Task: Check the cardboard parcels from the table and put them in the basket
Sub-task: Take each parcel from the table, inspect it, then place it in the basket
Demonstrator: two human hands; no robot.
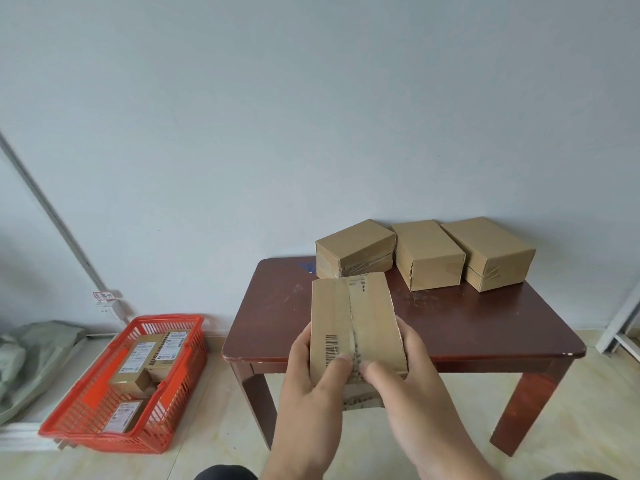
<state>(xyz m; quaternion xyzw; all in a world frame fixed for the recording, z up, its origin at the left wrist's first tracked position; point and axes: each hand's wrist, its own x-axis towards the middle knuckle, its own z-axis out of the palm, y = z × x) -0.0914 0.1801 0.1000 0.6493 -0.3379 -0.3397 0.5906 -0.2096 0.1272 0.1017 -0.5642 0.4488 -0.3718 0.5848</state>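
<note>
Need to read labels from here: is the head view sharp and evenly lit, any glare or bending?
Head view: soft, even light; glossy sheen on the table; wide-angle bending at the edges. The barcode on the held parcel shows, smeared; the labels in the basket are too small to read.

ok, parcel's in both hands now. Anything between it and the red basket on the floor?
Nothing visible. The held parcel is gripped by the left hand and right hand over the table's front edge. The basket sits on bare floor to the left, open-topped, with parcels already inside but room left.
</note>
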